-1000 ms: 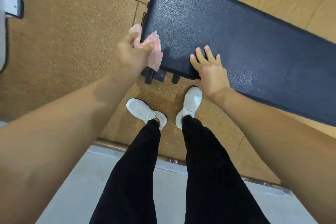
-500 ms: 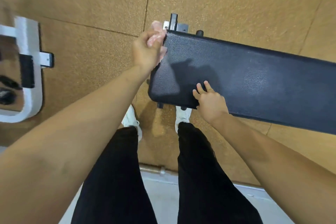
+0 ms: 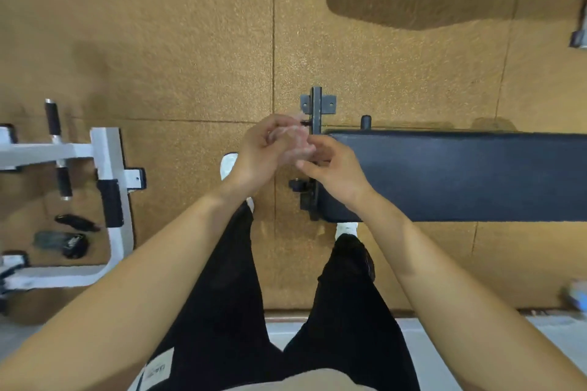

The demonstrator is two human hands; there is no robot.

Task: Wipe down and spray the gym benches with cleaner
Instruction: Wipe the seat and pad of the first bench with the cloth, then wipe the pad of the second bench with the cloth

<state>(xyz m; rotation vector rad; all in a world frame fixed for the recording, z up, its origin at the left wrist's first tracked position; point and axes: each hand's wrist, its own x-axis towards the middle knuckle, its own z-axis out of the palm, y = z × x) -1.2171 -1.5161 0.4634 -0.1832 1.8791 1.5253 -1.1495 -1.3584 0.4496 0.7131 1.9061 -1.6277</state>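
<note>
Moved: right hand [image 3: 330, 168] has left the bench pad [image 3: 460, 174], joining left hand [image 3: 263, 152] at the cloth [image 3: 293, 136]
Cloth: pale pink, bunched, blurred, between both hands
Grip: left fingers curled round it; right's hold unclear
Bench pad: dark, right of grip

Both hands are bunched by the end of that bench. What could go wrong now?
The cloth, bunched between the left hand and right hand, might slip to the floor. Knuckles could knock the metal bracket at the end of the bench, close by. Dark items on the floor to the left could trip a foot.
</note>
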